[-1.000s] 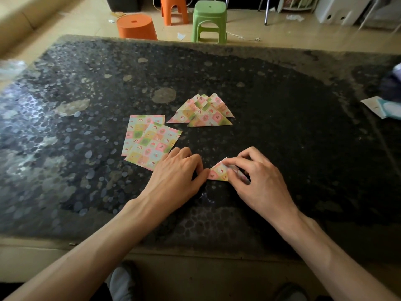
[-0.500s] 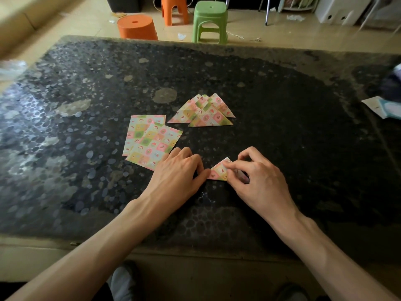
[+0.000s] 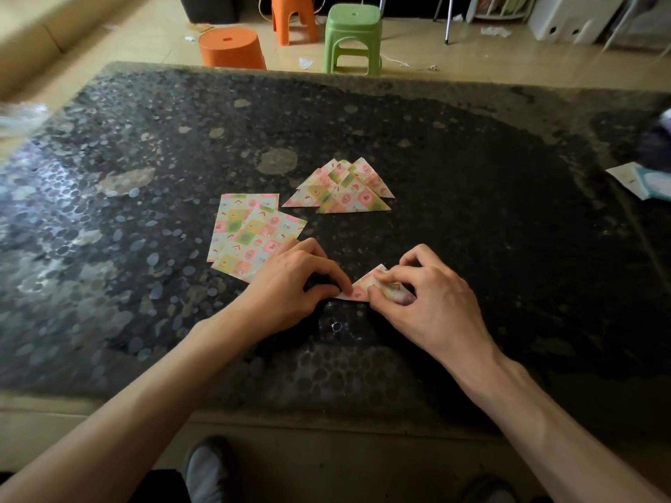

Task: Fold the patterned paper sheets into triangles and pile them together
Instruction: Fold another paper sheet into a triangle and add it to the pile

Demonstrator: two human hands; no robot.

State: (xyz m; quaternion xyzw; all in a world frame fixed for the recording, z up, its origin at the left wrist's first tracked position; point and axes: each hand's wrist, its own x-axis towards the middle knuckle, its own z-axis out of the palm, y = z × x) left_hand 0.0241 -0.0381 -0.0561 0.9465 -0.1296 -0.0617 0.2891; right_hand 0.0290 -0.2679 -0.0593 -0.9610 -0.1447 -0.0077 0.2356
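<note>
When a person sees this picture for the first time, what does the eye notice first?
Near the front of the dark speckled table, the left hand and right hand pinch a small patterned triangle between them. Behind it lies a pile of folded triangles, with flat patterned sheets to its left. Beyond the table stand a green stool and an orange stool.
</note>
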